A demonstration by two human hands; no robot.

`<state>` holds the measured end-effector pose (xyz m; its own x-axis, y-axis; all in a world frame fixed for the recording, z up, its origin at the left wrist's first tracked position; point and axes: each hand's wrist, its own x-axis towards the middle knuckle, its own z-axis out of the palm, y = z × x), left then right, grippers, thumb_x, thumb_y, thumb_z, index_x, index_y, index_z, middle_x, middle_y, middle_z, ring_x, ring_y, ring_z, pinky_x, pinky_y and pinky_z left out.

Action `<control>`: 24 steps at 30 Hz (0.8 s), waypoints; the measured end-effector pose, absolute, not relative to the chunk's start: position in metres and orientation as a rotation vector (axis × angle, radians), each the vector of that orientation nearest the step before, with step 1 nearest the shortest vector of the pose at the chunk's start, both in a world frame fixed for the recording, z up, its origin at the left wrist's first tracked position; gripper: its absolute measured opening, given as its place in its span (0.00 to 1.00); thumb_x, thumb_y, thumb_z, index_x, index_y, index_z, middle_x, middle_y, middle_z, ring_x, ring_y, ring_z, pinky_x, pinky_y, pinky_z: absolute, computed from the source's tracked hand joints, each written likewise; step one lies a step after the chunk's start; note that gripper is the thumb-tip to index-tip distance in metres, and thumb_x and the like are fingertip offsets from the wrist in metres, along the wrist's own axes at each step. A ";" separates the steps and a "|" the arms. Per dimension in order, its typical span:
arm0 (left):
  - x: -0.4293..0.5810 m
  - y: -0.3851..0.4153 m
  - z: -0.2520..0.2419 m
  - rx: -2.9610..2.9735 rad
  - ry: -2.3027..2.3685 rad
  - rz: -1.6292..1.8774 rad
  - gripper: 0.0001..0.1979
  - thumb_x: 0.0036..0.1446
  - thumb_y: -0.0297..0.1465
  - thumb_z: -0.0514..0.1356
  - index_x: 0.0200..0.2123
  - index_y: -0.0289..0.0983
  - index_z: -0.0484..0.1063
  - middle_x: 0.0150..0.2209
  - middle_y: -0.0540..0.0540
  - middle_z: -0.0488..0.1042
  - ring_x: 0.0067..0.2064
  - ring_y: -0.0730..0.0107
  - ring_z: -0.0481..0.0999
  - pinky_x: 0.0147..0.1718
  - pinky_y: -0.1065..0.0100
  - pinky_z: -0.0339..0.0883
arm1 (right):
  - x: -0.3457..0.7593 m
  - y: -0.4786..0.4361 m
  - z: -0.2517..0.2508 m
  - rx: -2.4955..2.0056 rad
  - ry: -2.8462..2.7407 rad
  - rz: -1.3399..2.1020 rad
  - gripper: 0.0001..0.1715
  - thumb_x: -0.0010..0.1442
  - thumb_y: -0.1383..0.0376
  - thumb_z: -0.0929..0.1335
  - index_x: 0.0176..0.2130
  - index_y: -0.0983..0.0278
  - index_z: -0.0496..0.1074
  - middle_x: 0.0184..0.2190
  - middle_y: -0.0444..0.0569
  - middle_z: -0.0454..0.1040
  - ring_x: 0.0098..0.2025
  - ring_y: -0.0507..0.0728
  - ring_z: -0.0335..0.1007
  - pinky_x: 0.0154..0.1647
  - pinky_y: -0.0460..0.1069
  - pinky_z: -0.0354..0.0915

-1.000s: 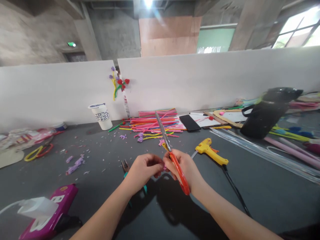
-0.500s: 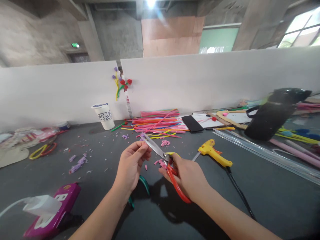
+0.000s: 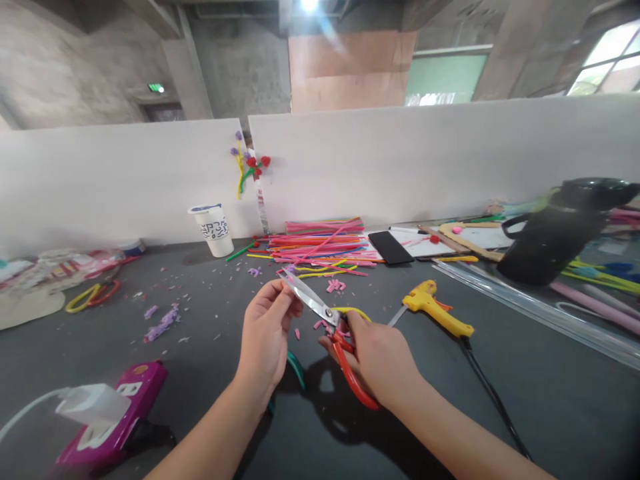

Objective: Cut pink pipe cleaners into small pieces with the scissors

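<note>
My left hand [image 3: 267,327] is closed in a pinch, thumb against fingers, right at the blades of a pair of scissors [image 3: 311,299]. A hint of pink shows by its fingertips, too small to name. Wrapped around the red scissor handles is my right hand [image 3: 383,360], with the blades pointing up and left. Whether the blades are parted is hard to tell. Small pink cut pieces [image 3: 336,286] lie on the dark table beyond and under the scissors. A green curved handle [image 3: 296,369] rests on the table, partly hidden by my left wrist.
Pink and red pipe cleaners [image 3: 320,248] are piled at the back, beside a phone [image 3: 390,248] and a white cup [image 3: 216,233]. A yellow glue gun [image 3: 437,310] and a black jug [image 3: 555,233] stand right. Left are purple scraps [image 3: 163,323] and a magenta power strip [image 3: 107,443].
The view has turned slightly left, so the table things appear a little further right. Both hands keep nearly the same pose, with the scissor blades still at my left fingertips.
</note>
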<state>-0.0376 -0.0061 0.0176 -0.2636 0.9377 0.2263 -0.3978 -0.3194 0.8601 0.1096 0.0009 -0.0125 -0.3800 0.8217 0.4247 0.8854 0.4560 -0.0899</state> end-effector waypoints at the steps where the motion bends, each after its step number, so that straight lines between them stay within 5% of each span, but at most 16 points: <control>1: -0.038 -0.006 0.018 0.942 0.853 1.752 0.03 0.49 0.27 0.56 0.25 0.35 0.67 0.23 0.53 0.64 0.25 0.80 0.62 0.26 0.76 0.57 | 0.110 0.001 -0.012 -1.435 -2.302 -0.218 0.20 0.56 0.50 0.56 0.29 0.63 0.61 0.19 0.47 0.70 0.22 0.56 0.69 0.20 0.47 0.46; 24: -0.037 -0.006 0.014 0.922 0.826 1.785 0.04 0.51 0.27 0.56 0.26 0.34 0.67 0.24 0.52 0.65 0.25 0.81 0.62 0.26 0.77 0.57 | 0.105 -0.001 -0.010 -1.466 -2.324 -0.083 0.21 0.56 0.50 0.56 0.29 0.63 0.62 0.19 0.46 0.71 0.22 0.56 0.69 0.19 0.46 0.47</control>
<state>-0.0370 -0.0056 0.0143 -0.2835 0.9303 0.2327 -0.4246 -0.3393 0.8394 0.1052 -0.0011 -0.0101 -0.3772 0.8557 0.3542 0.8788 0.4514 -0.1548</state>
